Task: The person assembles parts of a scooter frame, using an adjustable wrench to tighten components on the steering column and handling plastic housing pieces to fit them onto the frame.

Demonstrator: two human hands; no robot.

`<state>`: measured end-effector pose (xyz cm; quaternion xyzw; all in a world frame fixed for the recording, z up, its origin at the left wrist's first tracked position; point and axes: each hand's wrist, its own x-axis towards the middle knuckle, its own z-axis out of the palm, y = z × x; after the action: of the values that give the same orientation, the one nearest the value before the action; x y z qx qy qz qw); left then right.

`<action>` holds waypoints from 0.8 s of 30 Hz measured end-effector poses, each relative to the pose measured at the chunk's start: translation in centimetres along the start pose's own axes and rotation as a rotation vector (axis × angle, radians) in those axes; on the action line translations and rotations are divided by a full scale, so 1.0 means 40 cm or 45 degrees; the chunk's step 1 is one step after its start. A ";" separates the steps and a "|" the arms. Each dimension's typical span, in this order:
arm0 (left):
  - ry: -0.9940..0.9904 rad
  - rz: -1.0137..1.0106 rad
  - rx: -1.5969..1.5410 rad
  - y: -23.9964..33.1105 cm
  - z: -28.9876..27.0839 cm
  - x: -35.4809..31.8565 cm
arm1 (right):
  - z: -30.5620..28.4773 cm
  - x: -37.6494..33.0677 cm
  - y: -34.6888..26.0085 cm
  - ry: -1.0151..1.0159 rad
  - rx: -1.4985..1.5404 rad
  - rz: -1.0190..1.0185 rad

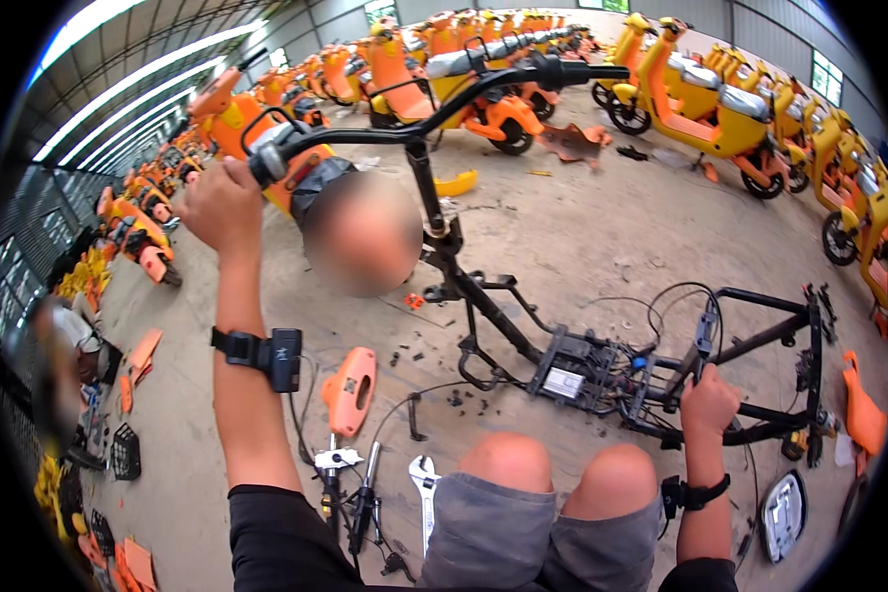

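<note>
A stripped black scooter frame (503, 331) lies across the floor in front of my knees. Its black handlebar (385, 136) rises on the steering column at the upper middle. My left hand (222, 205) is closed round the handlebar's left end, hiding the grip there. At the right, my right hand (710, 400) is closed on the rear part of the frame, beside an upright dark grey piece (704, 333). Between the two hands, a black controller box (568, 370) with a pale label sits in the frame, with loose cables around it.
An adjustable wrench (425, 493), an orange scooter part (349, 393) and a black shock absorber (363, 508) lie left of my knees. A mirror-like silver piece (783, 516) lies at the lower right. Rows of yellow-orange scooters (701, 109) stand behind. Someone (64, 365) is at the far left.
</note>
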<state>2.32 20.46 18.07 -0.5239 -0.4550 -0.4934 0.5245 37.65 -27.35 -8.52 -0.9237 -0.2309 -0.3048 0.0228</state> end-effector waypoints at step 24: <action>-0.136 0.097 -0.155 0.218 -0.177 0.091 | 0.100 0.065 0.024 -0.041 0.115 0.005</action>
<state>11.09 12.92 20.56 -0.5972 -0.4312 -0.4714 0.4850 42.12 -26.41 -10.19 -0.9269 -0.2431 -0.2793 0.0613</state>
